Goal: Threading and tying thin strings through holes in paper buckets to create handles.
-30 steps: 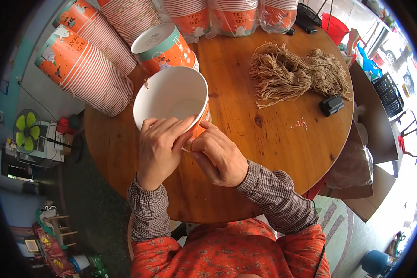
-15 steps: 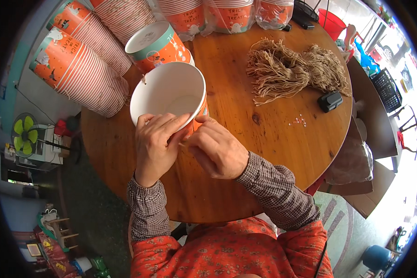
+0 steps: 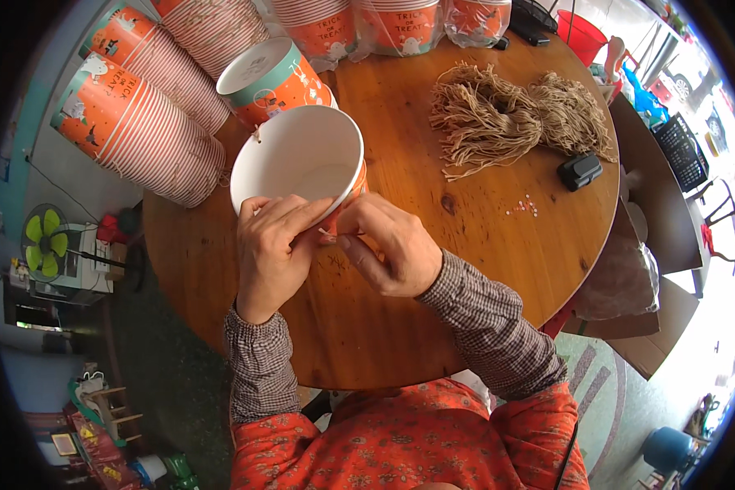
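A paper bucket (image 3: 290, 151), white inside and orange outside, is tilted on the wooden table in front of me with its mouth toward me. My left hand (image 3: 278, 245) grips its near rim, fingers over the edge and thumb on the outside. A short end of twine (image 3: 327, 234) sticks out at the outer wall, by the left thumb. My right hand (image 3: 390, 243) is right beside it, thumb and fingers bent close to the twine; whether they pinch it is hard to see. Another bit of twine (image 3: 258, 135) pokes through the bucket's far-left rim.
Nested stacks of orange buckets (image 3: 147, 122) lie at the left, and an upturned bucket (image 3: 273, 77) stands behind mine. Bagged buckets (image 3: 400, 24) line the back. Twine bundles (image 3: 518, 114), a black device (image 3: 580, 171) and small pale discs (image 3: 523, 207) lie right. Cardboard boxes (image 3: 645, 327) stand beyond the table edge.
The right hand has opened its curled fingers somewhat and turned, thumb now apart, showing the twine end by the left thumb. The left hand keeps its hold on the bucket.
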Tool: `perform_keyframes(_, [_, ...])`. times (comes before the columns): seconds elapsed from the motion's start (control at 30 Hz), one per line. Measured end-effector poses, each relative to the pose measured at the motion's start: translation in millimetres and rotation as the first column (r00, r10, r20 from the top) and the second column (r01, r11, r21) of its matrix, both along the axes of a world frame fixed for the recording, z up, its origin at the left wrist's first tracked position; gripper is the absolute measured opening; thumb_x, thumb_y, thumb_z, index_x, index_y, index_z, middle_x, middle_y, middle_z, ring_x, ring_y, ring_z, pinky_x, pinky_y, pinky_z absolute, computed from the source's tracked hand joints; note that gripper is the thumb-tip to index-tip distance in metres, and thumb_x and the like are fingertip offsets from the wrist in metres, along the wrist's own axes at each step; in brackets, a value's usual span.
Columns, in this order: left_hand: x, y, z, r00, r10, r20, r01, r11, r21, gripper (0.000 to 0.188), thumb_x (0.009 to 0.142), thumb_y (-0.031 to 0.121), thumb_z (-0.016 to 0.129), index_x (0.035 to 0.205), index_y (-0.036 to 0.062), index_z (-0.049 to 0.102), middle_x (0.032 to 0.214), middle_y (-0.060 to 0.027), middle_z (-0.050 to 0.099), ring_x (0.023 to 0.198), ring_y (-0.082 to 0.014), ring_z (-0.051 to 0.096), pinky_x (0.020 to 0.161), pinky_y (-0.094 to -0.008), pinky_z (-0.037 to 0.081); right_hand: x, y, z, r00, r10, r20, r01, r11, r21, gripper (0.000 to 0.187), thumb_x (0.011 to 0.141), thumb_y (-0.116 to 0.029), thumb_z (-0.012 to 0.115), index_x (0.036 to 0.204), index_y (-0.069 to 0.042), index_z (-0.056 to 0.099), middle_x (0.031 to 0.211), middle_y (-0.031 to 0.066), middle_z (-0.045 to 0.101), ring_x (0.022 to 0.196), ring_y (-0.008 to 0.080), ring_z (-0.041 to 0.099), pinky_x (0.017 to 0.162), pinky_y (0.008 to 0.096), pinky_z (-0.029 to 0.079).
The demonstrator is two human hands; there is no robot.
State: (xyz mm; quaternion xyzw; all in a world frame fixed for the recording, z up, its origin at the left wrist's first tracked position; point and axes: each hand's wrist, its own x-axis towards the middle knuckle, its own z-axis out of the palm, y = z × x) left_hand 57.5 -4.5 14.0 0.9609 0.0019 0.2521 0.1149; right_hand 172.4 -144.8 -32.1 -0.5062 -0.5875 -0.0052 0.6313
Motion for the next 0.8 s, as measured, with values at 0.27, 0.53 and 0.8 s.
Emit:
perform_keyframes(0.27, [3,-1,-5,0.994,0.064,0.092,-0.064,0.998,-0.013,0.018,0.082,0.011,0.066,0.100,0.0087,0.067,0.080,-0.0020,0.063,0.074,-0.0199,0.059,0.076,-0.0338,0.038,-12,-2,-10,0.980,0.178,0.085,-0.167,0.978,-0.125,0.017,0.075,-0.001,0.060,0.091,-0.002,0.055,0.084,0.0145,0.059,0.083,0.0336,0.060,0.070,0.0405,0.049])
perform_keyframes(0.53, [4,2,-8,0.993,0.079,0.085,-0.074,0.995,-0.064,0.016,0.082,0.010,0.066,0.098,0.0086,0.068,0.079,-0.0014,0.063,0.072,-0.0187,0.059,0.073,-0.0321,0.038,-13,1,-14,0.953,-0.025,0.300,0.048,0.996,-0.072,0.023,0.069,-0.003,0.065,0.091,-0.005,0.056,0.080,0.0077,0.058,0.084,0.0268,0.060,0.105,0.0510,0.035])
perform_keyframes(0.8, [3,1,-6,0.995,0.075,0.060,-0.071,0.995,-0.070,0.018,0.082,0.009,0.066,0.099,0.0093,0.069,0.077,-0.0008,0.062,0.071,-0.0179,0.058,0.073,-0.0316,0.038,-14,1,-16,0.953,-0.013,0.304,0.048,0.993,-0.109,0.025,0.069,-0.003,0.065,0.092,-0.004,0.056,0.081,0.0084,0.057,0.085,0.0277,0.060,0.107,0.0528,0.033])
